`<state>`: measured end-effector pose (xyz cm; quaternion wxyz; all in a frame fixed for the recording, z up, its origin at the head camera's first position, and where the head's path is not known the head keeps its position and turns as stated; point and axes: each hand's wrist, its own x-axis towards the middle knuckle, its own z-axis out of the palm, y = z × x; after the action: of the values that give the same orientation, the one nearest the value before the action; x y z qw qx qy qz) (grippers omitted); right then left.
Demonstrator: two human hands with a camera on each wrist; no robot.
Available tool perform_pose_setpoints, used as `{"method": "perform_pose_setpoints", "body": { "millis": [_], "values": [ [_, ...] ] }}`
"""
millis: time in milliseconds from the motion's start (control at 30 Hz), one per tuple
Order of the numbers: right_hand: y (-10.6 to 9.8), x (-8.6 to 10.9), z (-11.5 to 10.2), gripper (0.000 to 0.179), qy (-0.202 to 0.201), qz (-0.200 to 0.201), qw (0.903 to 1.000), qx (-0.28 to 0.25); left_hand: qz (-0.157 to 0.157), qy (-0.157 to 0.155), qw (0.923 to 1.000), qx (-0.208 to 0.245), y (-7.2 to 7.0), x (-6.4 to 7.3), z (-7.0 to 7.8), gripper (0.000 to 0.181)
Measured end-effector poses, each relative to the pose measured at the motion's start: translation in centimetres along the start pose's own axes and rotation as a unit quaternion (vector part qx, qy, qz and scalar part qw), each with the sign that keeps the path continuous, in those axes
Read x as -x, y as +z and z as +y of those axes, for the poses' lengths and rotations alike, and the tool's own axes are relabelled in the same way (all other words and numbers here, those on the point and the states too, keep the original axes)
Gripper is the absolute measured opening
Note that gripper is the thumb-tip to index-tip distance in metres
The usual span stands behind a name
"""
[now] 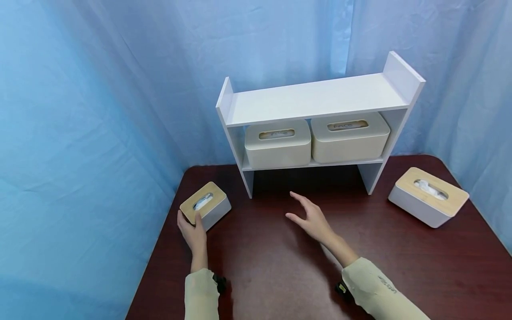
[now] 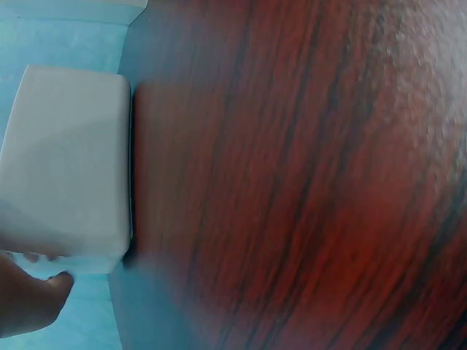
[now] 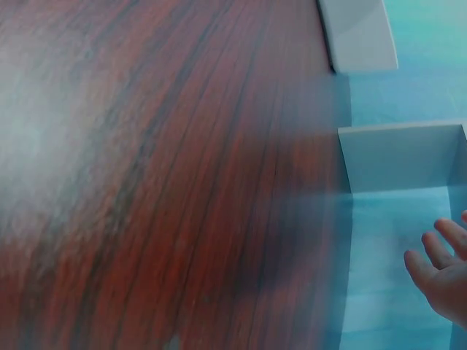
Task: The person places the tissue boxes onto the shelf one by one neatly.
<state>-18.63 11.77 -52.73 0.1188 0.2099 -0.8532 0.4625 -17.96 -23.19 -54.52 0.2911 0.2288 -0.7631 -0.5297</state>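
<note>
Holding the left box [image 1: 216,212] by its near end with the left hand [image 1: 194,235], with thumb at one corner and fingertips by the other, only partly curled. Can't tell how tight. As for the box, sitting at the left side of the table [image 1: 272,275] near the curtain [image 1: 80,178], wooden top up, with white tissue showing in the slot.

Nothing in the right hand [image 1: 314,222] tho, just hovering over the table in front of the shelf [image 1: 316,100], fingers stretched out and well apart from the thumb.

Also got two cream boxes [image 1: 278,156] side by side on the lower board of the shelf. Over on the right, well apart from either hand: the right box [image 1: 418,206], also wood-topped.
</note>
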Motion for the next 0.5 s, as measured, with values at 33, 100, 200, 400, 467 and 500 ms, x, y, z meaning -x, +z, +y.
{"method": "perform_pose_setpoints", "body": {
  "millis": [33, 100, 200, 400, 467, 500],
  "values": [
    [0.2, -0.1, -0.1, 0.065, -0.002, -0.003, 1.0, 0.0, -0.006, -0.011, 0.9999, 0.004, 0.0, 0.0, -0.1, 0.065],
    [0.6, -0.2, -0.3, 0.065, -0.003, -0.008, 1.0, -0.002, -0.017, -0.032, 0.9993, 0.01, -0.1, -0.1, -0.2, 0.064],
    [1.2, -0.4, -0.6, 0.065, 0.0, -0.018, 0.9998, -0.01, -0.032, -0.048, 0.9981, 0.021, -0.2, -0.2, -0.3, 0.063],
    [2.6, -0.8, -1.1, 0.065, 0.004, -0.039, 0.9992, -0.01, -0.072, -0.062, 0.9939, 0.055, -0.7, -0.6, 0.0, 0.06],
    [3.1, -0.9, -1.3, 0.064, 0.007, -0.044, 0.999, -0.01, -0.092, -0.066, 0.9917, 0.06, -0.9, -0.7, 0.0, 0.06],
    [3.4, -1.0, -1.3, 0.064, 0.008, -0.046, 0.9988, -0.011, -0.1, -0.066, 0.9908, 0.062, -1.0, -0.8, -0.1, 0.059]
  ]
}}
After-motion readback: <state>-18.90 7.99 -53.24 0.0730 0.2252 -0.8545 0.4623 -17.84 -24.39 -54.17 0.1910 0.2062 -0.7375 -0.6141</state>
